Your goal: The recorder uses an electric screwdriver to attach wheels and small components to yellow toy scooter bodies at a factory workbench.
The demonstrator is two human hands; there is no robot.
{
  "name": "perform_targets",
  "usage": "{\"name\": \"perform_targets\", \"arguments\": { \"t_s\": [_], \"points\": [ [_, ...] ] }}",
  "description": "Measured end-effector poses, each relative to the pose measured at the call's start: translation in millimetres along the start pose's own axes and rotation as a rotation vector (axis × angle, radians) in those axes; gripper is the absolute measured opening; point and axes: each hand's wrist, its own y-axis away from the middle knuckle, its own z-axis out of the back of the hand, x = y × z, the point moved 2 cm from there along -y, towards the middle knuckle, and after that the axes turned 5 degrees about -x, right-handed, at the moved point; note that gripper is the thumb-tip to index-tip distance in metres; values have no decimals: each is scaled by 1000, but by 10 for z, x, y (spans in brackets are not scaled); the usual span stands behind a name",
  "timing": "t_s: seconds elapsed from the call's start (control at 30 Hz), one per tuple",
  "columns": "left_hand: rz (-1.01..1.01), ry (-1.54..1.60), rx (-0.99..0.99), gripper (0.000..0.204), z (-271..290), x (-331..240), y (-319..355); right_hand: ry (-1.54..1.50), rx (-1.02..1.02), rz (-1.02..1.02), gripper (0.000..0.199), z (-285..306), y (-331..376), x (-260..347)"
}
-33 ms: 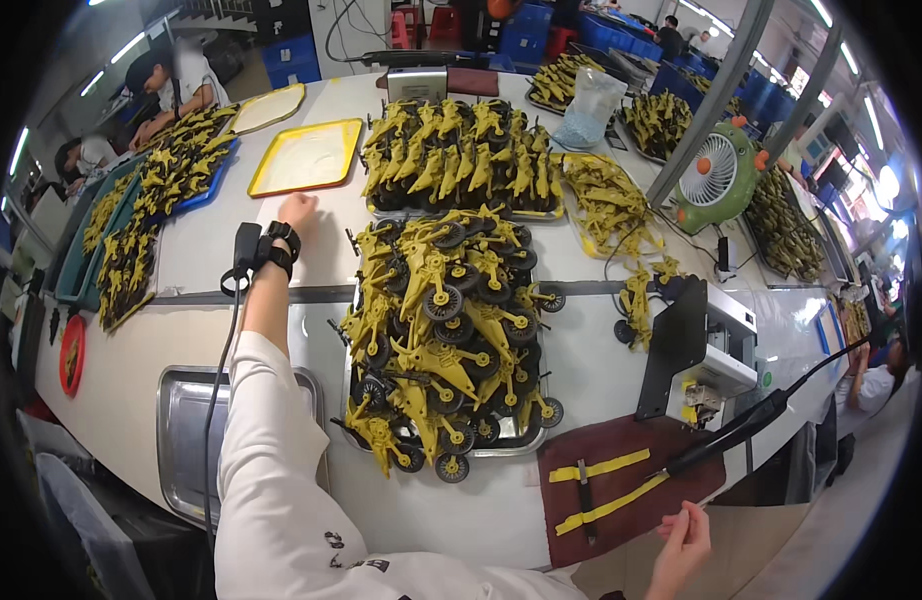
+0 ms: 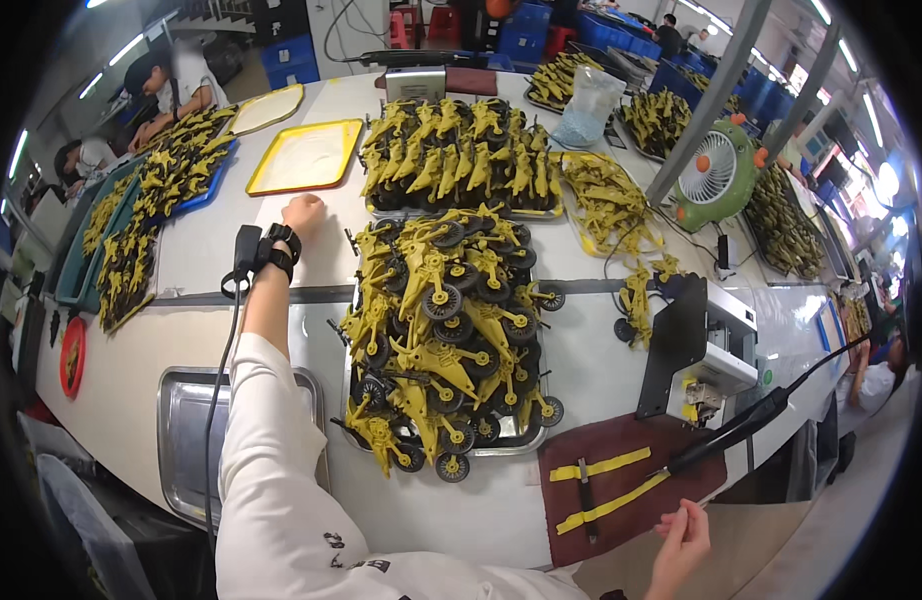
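1. We found the left hand (image 2: 303,212) stretched far forward on the white table (image 2: 206,255), its fingers curled loosely under and holding nothing; a black strap with a small device (image 2: 264,250) sat on its wrist, and a dark cable ran back from it along the white sleeve (image 2: 271,470).
2. The right hand (image 2: 681,545) lay low, near the front edge of the table. Whether its fingers were spread or pinched together we could not tell; no object showed in it.
3. The left hand rested just short of the yellow-rimmed tray (image 2: 306,157), whose floor was bare; that tray lay ahead of the knuckles and slightly to their right, its long axis running left to right with a slight tilt.
4. To the right of the left forearm stood a metal tray heaped with yellow toy parts with black wheels (image 2: 446,330), its long axis running away from us. Beyond it stood a second heap of yellow parts (image 2: 461,160). The left hand was clearly the nearer to both.
5. Just ahead of the right hand lay a dark red mat (image 2: 631,495) bearing two yellow strips (image 2: 606,480) and a small dark tool (image 2: 585,500); a black pen-shaped tool on a cord (image 2: 731,430) slanted down onto the mat from the upper right.
6. Farther out we noted an empty steel tray (image 2: 181,440) under the left sleeve, a green fan (image 2: 716,175), and other people (image 2: 171,85) seated at the far left.
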Motion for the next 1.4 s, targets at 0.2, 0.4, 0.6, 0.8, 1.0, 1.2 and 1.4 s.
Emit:
{"name": "perform_targets", "arguments": {
  "t_s": [0.2, 0.4, 0.6, 0.8, 1.0, 1.2, 1.4],
  "points": [
    [-289, 182, -59, 47, 419, -67, 554, -166, 11, 68, 28, 23, -231, -86],
    [-480, 111, 191, 53, 1840, -1423, 2945, -177, -140, -174, 40, 323, -1086, -746],
    [-584, -58, 278, 94, 1433, -2159, 4724, -107, -14, 342, 38, -518, -1550, -790],
    [-471, -117, 92, 85, 1015, -1981, 4558, -821, -364, 321, 42, -17, -837, -324],
    [-476, -79, 5, 70, 843, -1838, 4543, -891, -181, 406, 82, 31, -789, -34],
    [-464, 183, -93, 46, 792, -1717, 4577, -832, -162, 403, 57, -341, -869, -160],
    [-264, 493, -398, 28, 968, -1710, 4544, -812, -90, 441, 67, -477, -892, -168]
  ]
}}
